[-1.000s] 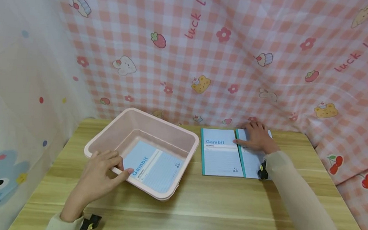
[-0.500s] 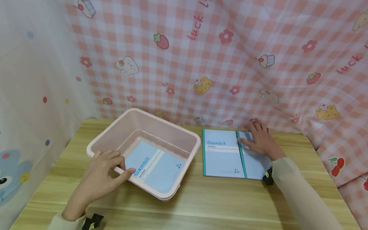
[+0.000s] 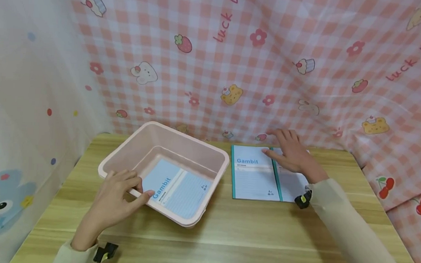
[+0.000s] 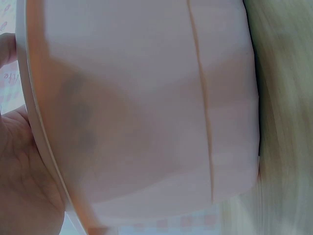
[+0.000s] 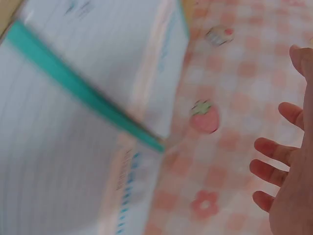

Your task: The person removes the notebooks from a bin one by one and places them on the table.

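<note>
My left hand (image 3: 112, 203) grips the near-left rim of a pink plastic basin (image 3: 187, 156), fingers over the rim. The left wrist view shows the basin's outer wall (image 4: 137, 117) with finger shadows through it. Inside the basin a blue-and-white Gambit notebook (image 3: 183, 195) lies flat. Two similar notebooks with green spines lie side by side on the table: a left notebook (image 3: 252, 183) and a right notebook (image 3: 290, 185), which my right arm partly covers. Above their far part hovers my right hand (image 3: 293, 153), fingers spread; the right wrist view shows the fingers apart from the notebooks.
The wooden table (image 3: 226, 243) runs back to a pink checked curtain (image 3: 206, 67). A white printed curtain (image 3: 26, 98) hangs on the left side.
My right hand has moved left and up from the right notebook to above the gap between the two notebooks. My left hand and the basin stay put.
</note>
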Available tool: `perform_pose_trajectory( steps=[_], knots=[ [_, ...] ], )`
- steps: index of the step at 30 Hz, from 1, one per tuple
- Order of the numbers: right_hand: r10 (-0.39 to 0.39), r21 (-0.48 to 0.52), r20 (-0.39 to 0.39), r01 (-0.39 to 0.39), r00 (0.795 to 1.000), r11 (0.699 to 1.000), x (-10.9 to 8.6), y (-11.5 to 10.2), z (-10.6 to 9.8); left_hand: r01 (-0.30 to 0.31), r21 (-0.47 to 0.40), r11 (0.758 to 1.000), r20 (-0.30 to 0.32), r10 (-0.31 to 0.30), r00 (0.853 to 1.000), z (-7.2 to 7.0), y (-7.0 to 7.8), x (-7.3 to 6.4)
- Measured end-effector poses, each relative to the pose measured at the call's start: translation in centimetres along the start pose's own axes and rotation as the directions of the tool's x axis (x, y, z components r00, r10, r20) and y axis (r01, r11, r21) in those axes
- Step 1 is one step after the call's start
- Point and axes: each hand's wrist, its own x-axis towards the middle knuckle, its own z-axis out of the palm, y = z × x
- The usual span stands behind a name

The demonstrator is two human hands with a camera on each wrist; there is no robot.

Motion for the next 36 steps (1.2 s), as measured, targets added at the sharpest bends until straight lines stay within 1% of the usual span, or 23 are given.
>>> perform_pose_trajectory(
  steps=[3,5,10,15,19,22,26,36],
  knots=[
    [-0.009,0.002,0.017,0.009,1.0,1.0,0.5,-1.5,-0.7,-0.004,-0.001,1.0,-0.004,0.004,1.0,0.0,0.0,0.1],
    [-0.026,0.003,0.012,0.026,1.0,1.0,0.8,-2.4,-1.1,-0.005,-0.004,1.0,-0.005,0.005,1.0,-0.1,0.0,0.2],
    [-0.085,-0.001,-0.009,0.085,0.996,0.996,1.7,-4.7,-2.0,0.0,-0.005,1.0,-0.005,0.0,1.0,0.0,-0.1,0.5],
    [-0.148,-0.007,-0.007,0.148,0.989,0.989,2.2,-7.0,-2.8,-0.007,-0.007,1.0,-0.001,0.007,1.0,0.2,0.0,0.6],
    [-0.203,-0.009,-0.014,0.203,0.979,0.979,3.0,-9.1,-3.5,-0.017,-0.012,1.0,-0.009,0.017,1.0,0.2,0.0,0.9],
    [-0.239,-0.013,-0.003,0.239,0.971,0.971,3.5,-10.5,-3.7,-0.019,-0.016,1.0,-0.008,0.019,1.0,0.2,0.0,0.9],
    [-0.285,-0.023,0.019,0.285,0.958,0.958,4.2,-12.1,-3.4,-0.02,-0.013,1.0,-0.005,0.02,1.0,0.1,0.0,0.6],
    [-0.389,-0.044,0.068,0.392,0.919,0.919,5.9,-16.2,-2.6,-0.018,-0.005,1.0,-0.009,0.018,1.0,-0.1,-0.1,0.2]
  ],
)
